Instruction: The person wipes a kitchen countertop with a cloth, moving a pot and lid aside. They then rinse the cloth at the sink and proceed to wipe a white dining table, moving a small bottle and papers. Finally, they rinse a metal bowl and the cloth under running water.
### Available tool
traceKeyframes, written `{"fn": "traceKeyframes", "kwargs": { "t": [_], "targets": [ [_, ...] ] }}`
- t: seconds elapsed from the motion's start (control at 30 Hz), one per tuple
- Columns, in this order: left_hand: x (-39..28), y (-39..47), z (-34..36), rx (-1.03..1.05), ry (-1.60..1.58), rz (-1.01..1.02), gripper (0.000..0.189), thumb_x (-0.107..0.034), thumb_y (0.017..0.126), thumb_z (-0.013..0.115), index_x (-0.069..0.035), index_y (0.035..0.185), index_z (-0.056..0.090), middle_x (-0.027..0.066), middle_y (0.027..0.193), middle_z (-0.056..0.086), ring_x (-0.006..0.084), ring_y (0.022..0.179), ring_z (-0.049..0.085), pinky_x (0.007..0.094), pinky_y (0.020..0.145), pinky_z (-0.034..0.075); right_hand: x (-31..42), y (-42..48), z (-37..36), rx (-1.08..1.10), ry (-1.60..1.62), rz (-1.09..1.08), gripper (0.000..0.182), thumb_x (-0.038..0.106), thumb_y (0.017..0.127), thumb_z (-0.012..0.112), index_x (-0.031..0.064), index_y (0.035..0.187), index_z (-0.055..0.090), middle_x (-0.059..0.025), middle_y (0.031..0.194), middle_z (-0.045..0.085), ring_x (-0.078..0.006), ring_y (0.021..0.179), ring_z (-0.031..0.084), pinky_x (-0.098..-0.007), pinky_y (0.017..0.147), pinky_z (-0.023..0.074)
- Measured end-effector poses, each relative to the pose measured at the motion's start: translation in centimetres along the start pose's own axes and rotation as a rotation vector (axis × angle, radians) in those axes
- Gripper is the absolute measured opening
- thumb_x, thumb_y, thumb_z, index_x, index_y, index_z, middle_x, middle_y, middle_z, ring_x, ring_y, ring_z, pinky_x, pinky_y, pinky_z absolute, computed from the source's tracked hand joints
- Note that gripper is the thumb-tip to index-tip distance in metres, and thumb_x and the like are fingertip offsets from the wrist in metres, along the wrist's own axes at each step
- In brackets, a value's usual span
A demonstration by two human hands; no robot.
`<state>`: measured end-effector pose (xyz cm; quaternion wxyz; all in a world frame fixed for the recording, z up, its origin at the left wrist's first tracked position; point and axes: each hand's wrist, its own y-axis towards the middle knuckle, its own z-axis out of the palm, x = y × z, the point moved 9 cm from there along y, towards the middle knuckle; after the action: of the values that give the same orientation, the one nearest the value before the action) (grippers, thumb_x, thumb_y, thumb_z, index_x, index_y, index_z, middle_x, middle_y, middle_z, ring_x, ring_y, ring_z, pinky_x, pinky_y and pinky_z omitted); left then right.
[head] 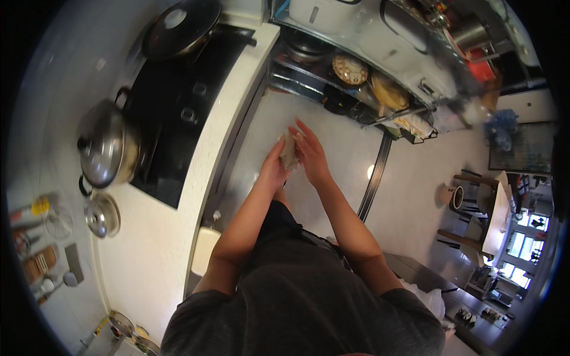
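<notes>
My left hand (274, 164) holds a pale, crumpled piece, perhaps a cloth or paper towel (288, 151), in front of my body above the floor. On the other side of that piece is my right hand (311, 153), with its fingers extended and slightly blurred. Its palm faces the pale piece; whether it grips any of it cannot be told. Both forearms reach forward from my dark shirt.
At the left, a counter (142, 253) bears a black cooktop (164, 120), a lidded steel pot (107, 142) and a lidded pan (182, 29). Ahead stands a shelf rack (303, 84) with appliances and bowls. A dining table (498, 213) with chairs is far right.
</notes>
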<state>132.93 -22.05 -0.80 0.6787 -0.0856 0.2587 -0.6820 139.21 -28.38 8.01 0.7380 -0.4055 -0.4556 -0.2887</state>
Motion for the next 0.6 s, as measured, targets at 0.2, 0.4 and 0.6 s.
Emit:
{"fn": "traceKeyframes", "kwargs": {
  "t": [0.2,0.4,0.6],
  "targets": [
    [-4.3,12.9,-3.4,-0.174,0.034,0.08,0.033,-0.021,0.103,0.052,-0.006,0.132,0.053,0.0122,0.116,0.064,0.0278,0.1,0.066,0.041,0.077,0.055,-1.5,21.5,-13.8,-0.292,-0.22,0.001,0.023,0.012,0.102,0.054,0.0072,0.12,0.067,-0.0043,0.106,0.072,-0.0165,0.089,0.072,-0.0317,0.071,0.0574],
    [-5.7,16.4,-3.2,-0.283,-0.12,0.133,0.026,-0.021,0.103,0.052,-0.005,0.122,0.057,0.011,0.11,0.064,0.0289,0.097,0.065,0.0409,0.075,0.053,-0.8,37.9,-21.1,-0.389,-0.538,-0.045,0.028,0.018,0.095,0.059,0.0061,0.118,0.071,-0.0127,0.109,0.076,-0.0259,0.096,0.073,-0.0364,0.081,0.0578],
    [-3.6,22.3,-2.6,-0.33,-0.208,0.176,0.032,-0.024,0.106,0.046,-0.004,0.129,0.056,0.0112,0.115,0.065,0.029,0.103,0.066,0.0421,0.083,0.056,0.7,49.7,-18.0,-0.368,-1.234,-0.151,0.048,0.031,0.095,0.058,0.0104,0.138,0.062,-0.0182,0.129,0.068,-0.0339,0.118,0.066,-0.0421,0.099,0.0519]
  ]
}}
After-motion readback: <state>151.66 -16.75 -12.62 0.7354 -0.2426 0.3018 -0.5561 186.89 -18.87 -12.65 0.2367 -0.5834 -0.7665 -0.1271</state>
